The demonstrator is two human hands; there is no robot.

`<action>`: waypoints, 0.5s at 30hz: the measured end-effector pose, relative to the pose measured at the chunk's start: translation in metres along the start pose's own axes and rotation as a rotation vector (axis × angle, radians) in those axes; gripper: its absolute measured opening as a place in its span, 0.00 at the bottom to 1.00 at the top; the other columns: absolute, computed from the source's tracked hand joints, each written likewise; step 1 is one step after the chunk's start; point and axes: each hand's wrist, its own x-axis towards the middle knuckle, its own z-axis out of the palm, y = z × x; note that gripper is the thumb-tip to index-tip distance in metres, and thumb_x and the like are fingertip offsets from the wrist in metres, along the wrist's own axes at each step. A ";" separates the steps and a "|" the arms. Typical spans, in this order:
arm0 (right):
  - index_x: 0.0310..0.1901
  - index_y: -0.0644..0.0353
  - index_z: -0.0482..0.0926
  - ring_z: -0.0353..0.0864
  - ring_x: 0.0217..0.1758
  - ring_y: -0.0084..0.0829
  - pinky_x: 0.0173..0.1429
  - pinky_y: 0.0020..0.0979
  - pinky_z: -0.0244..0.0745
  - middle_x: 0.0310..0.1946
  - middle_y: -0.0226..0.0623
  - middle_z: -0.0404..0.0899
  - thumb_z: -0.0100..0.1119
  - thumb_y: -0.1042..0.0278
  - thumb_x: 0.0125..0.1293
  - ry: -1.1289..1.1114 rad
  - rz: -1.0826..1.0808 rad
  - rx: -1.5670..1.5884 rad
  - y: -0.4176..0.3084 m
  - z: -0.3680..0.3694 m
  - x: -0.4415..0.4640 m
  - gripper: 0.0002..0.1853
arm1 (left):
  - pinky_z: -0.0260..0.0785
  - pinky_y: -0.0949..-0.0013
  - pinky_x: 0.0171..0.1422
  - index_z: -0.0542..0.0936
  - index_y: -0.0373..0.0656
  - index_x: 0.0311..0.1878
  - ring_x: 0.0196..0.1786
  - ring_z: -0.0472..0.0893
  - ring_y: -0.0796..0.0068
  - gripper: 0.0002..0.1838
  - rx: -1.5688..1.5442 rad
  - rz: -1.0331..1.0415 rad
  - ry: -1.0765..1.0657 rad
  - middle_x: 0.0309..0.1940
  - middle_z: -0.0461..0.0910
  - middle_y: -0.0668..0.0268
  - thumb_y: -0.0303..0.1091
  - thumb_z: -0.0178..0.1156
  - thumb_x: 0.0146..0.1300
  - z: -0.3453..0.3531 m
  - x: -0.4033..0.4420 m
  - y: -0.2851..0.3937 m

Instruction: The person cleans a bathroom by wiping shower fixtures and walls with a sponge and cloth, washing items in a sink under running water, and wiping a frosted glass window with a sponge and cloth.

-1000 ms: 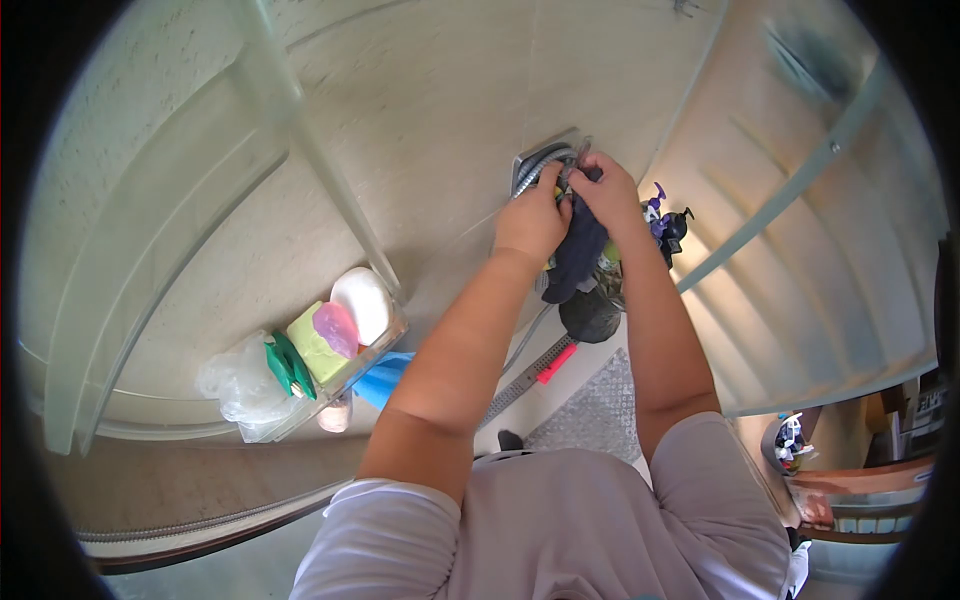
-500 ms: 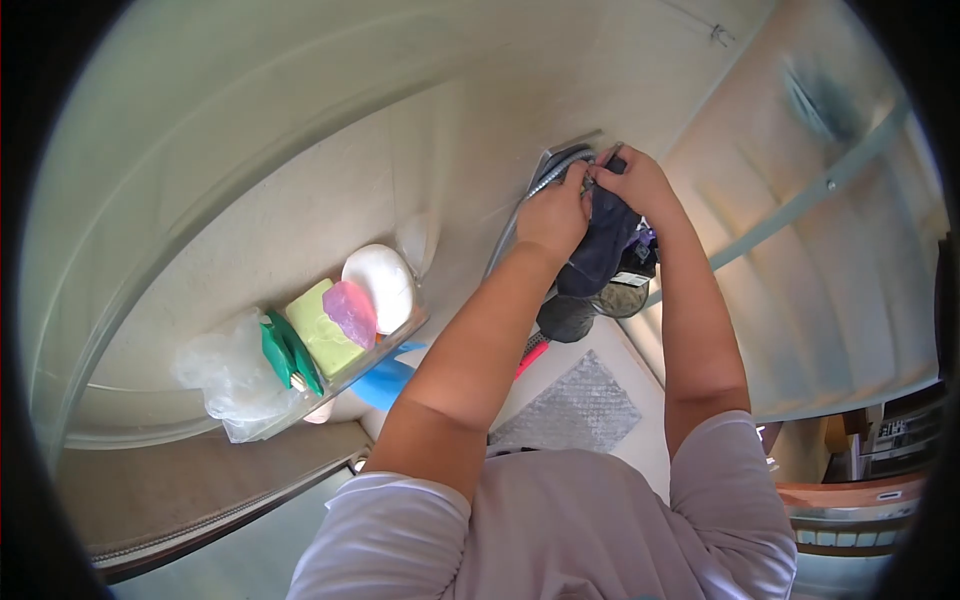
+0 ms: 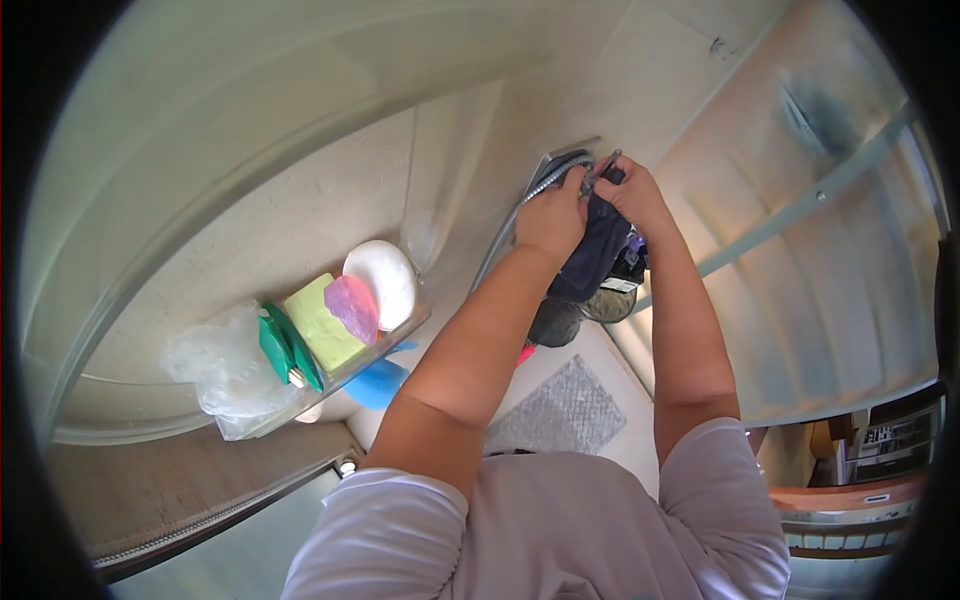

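Wall (image 3: 620, 95): pale, smooth, faintly speckled, filling the far side. Panel (image 3: 760, 320) at right: translucent, curved, with broad soft ribs; a flat rail (image 3: 765, 238) crosses it at a slant. Shelf (image 3: 408, 325) at left: clear, rigid, straight-edged. Floor mat (image 3: 565, 410), near: grey, squarish, rough mottled surface.

On the shelf, left to right: a crumpled, semi-clear plastic bag (image 3: 228, 350); a glossy green packet (image 3: 288, 345); a flat, yellow-green, block-like item (image 3: 320, 312); a pink, thin, translucent-looking piece (image 3: 352, 308) lying over that; a smooth white oval (image 3: 382, 280).

Dark cloth (image 3: 592, 258): far side, right of centre, hanging below both hands in front of the wall. Navy to black, matt, soft, elongated, with loose folds. Dark containers (image 3: 628, 262) stand just right of it, partly hidden.

Right hand (image 3: 637, 198): thumb and fingers pinched on the cloth's upper end. Left hand (image 3: 552, 215): just beside, fingers bent inward toward the same spot; tips partly hidden, grip cannot be determined. Hose (image 3: 512, 218): ribbed, silvery, curving left of the left hand. Thin grey piece (image 3: 612, 158): projects above the right fingers.
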 end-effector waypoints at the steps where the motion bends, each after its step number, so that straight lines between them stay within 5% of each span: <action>1: 0.32 0.62 0.74 0.74 0.27 0.26 0.35 0.27 0.70 0.23 0.36 0.75 0.62 0.63 0.47 0.025 0.005 -0.013 -0.001 0.003 0.000 0.13 | 0.70 0.54 0.37 0.65 0.54 0.53 0.34 0.79 0.53 0.19 0.003 -0.001 0.004 0.28 0.79 0.55 0.40 0.53 0.58 0.000 0.001 0.000; 8: 0.30 0.61 0.72 0.76 0.30 0.32 0.37 0.29 0.71 0.25 0.41 0.77 0.63 0.60 0.45 0.194 0.066 -0.222 -0.017 0.020 -0.001 0.15 | 0.70 0.54 0.38 0.65 0.55 0.54 0.35 0.79 0.53 0.19 0.020 -0.018 0.000 0.30 0.79 0.55 0.39 0.53 0.58 -0.001 0.000 0.002; 15: 0.31 0.60 0.72 0.77 0.30 0.31 0.36 0.29 0.71 0.26 0.41 0.77 0.64 0.63 0.46 0.110 0.041 0.042 -0.002 0.015 0.000 0.14 | 0.70 0.54 0.39 0.64 0.56 0.55 0.37 0.79 0.53 0.20 0.041 -0.040 -0.037 0.32 0.79 0.55 0.40 0.52 0.58 -0.005 -0.002 0.006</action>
